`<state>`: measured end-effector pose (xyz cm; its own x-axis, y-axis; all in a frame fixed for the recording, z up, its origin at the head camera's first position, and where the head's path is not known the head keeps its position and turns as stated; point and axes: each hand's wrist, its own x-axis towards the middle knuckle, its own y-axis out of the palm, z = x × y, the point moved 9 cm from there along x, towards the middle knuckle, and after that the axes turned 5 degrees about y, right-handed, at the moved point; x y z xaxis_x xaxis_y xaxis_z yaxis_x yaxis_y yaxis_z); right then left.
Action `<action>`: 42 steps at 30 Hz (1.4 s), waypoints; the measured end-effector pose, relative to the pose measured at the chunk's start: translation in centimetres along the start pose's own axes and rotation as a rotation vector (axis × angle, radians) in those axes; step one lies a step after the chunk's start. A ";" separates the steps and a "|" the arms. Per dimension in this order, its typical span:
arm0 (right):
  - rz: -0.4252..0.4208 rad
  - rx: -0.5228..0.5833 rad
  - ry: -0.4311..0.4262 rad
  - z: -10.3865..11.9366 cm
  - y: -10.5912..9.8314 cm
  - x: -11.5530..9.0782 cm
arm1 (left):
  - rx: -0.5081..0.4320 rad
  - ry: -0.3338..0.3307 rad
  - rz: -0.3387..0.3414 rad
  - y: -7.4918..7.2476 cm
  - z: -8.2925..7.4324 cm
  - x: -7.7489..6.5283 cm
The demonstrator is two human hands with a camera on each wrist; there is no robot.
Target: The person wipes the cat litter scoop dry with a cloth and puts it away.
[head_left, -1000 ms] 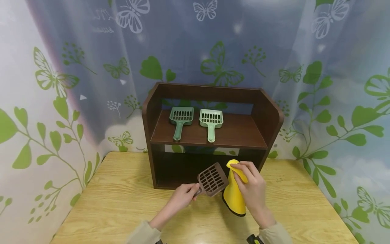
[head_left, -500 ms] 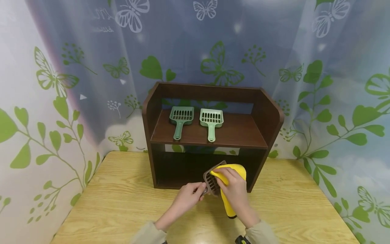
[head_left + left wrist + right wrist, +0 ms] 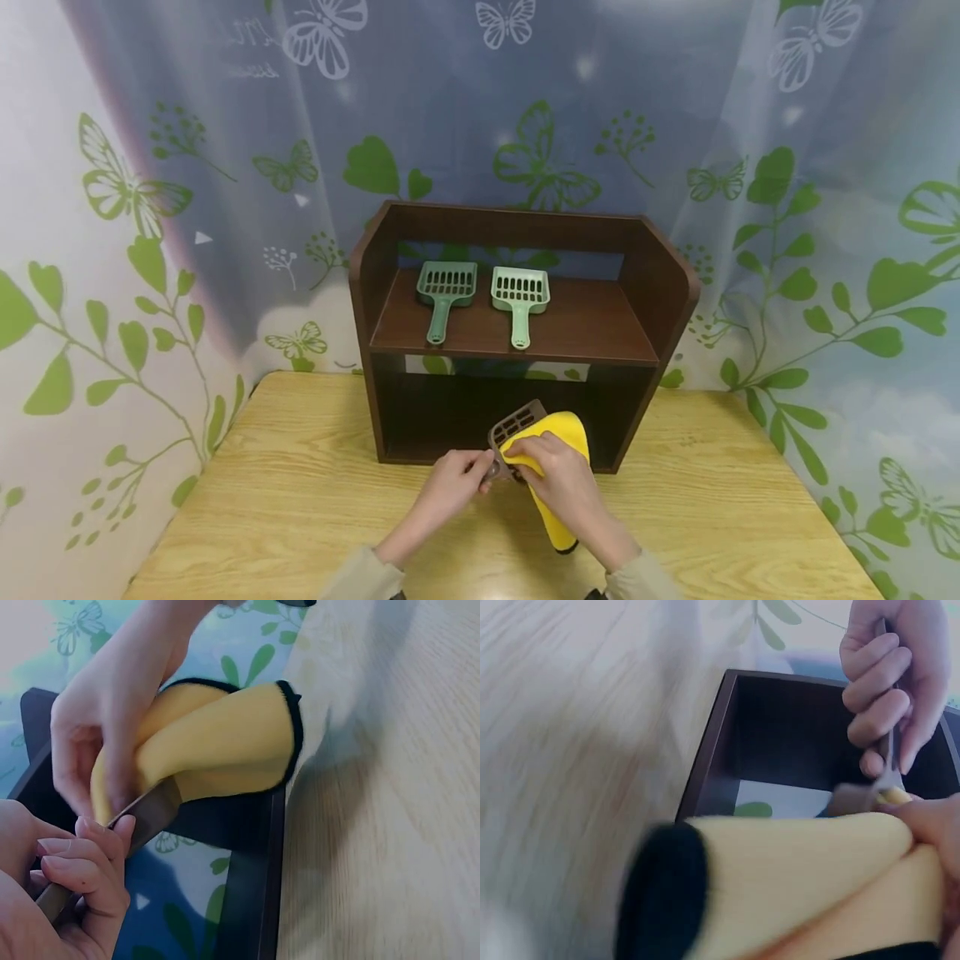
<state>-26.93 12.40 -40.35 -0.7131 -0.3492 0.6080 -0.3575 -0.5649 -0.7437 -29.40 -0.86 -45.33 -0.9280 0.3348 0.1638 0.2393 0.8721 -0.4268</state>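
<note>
My left hand [image 3: 454,477] grips the handle of a brown slotted litter scoop [image 3: 517,422], its head tilted up in front of the shelf's lower opening. Fingers wrap round that handle in the right wrist view, where the left hand [image 3: 885,682] is at the top right. A yellow cloth [image 3: 566,433] with black edging is pinched in my right hand [image 3: 561,482] and pressed against the scoop near the base of its head. Much of the scoop's head is hidden behind the cloth. In the left wrist view the cloth [image 3: 225,742] hangs folded over the scoop's side.
A dark brown two-tier shelf [image 3: 600,333] stands at the back of the wooden table [image 3: 300,500]. On its upper board lie a darker green litter scoop [image 3: 447,283] and a pale green litter scoop [image 3: 520,290]. A patterned curtain [image 3: 480,125] hangs behind.
The right hand has moved left with the yellow cloth, from beside the scoop onto its head and then down toward the handle. The left hand keeps hold of the scoop, which has tilted.
</note>
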 end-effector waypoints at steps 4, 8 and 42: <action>0.082 -0.064 -0.090 0.3 0.2 -0.6 | -0.007 -0.024 -0.003 -0.7 0.3 -0.1; 0.076 -0.158 -0.179 0.6 -0.4 -1.1 | -0.016 -0.023 0.033 -0.6 0.1 -0.1; -0.153 1.168 0.873 -10.5 0.3 -5.7 | -0.341 -0.059 0.198 1.0 0.4 0.0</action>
<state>-29.31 22.07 -47.02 -0.9966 0.0816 -0.0149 -0.0829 -0.9736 0.2126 -29.26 -0.10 -46.14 -0.8667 0.4961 0.0519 0.4874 0.8644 -0.1235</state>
